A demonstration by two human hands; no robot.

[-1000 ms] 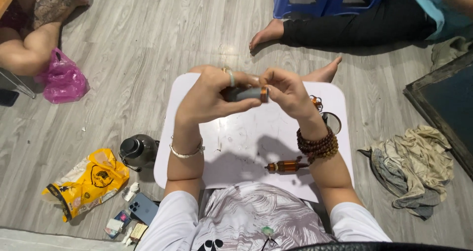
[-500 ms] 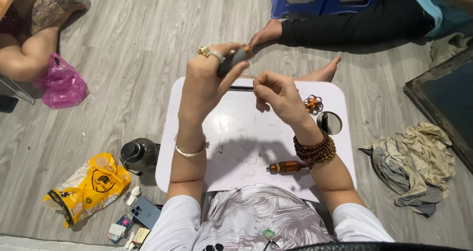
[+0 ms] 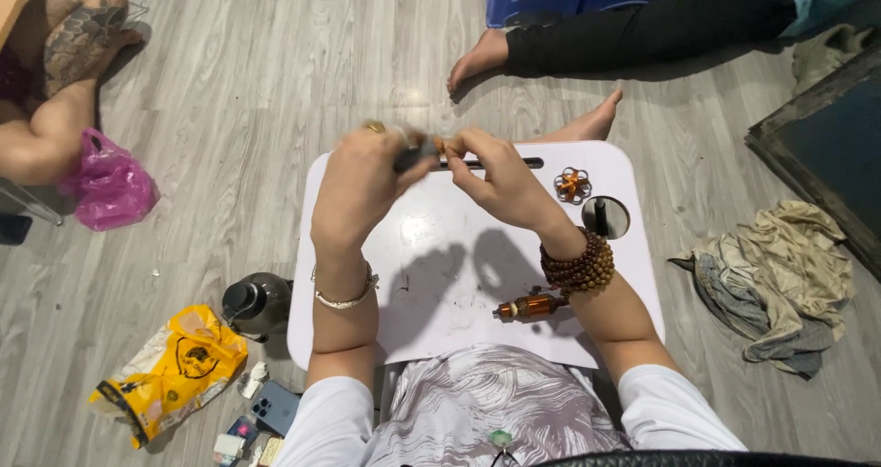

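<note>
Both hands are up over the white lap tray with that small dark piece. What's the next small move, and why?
Probably steady the small dark cylindrical piece in the left hand and let the right hand work its orange tip: right fingertips already meet it, raised above the white lap tray.

My left hand [image 3: 362, 184] and right hand [image 3: 500, 181] are raised together, fingers [image 3: 463, 146] curled, fingertips nearly meeting.

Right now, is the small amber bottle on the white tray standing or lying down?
Lying down: the amber bottle rests on its side on the white tray, by the right forearm.
</note>
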